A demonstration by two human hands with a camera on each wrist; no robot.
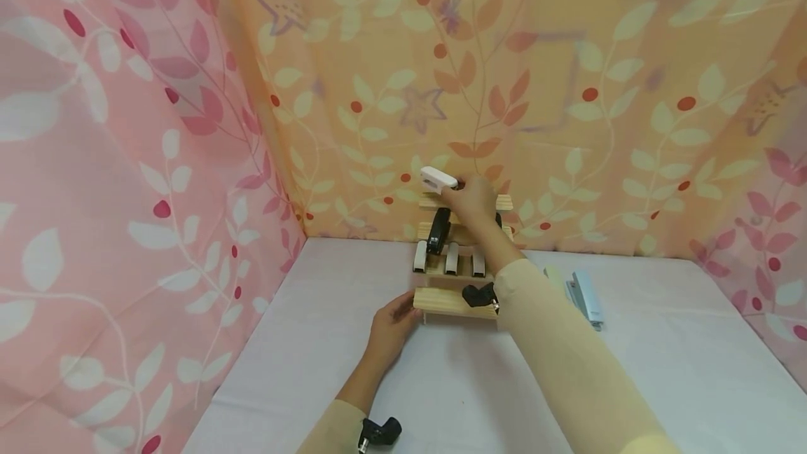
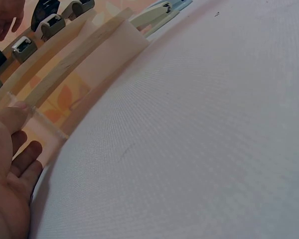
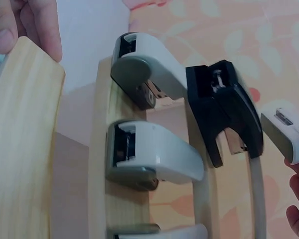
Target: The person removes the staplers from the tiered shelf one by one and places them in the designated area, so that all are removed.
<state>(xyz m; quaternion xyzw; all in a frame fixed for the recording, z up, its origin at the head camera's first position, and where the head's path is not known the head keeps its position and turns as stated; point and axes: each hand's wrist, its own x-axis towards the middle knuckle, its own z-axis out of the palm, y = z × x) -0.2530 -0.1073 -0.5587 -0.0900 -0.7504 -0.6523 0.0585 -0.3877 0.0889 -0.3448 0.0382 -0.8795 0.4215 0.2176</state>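
A tiered wooden rack [image 1: 450, 302] stands on the table. My left hand [image 1: 389, 328] grips the left end of its lowest board, thumb on top, as the left wrist view also shows. Up by the top board, my right hand [image 1: 474, 200] holds a small white stapler [image 1: 438, 179] with a grey underside. Three white-and-grey staplers [image 1: 452, 259] sit side by side on a lower tier. Behind them a black stapler [image 3: 224, 107] leans on the tier above. Part of another black item [image 1: 499, 219] shows past my right hand, which hides the rest.
To the right of the rack lie a light blue stapler [image 1: 588, 296] and a pale green one [image 1: 555, 279], partly behind my right sleeve. A white cloth covers the table [image 1: 302, 342]. Patterned curtains [image 1: 353, 125] hang behind and at both sides.
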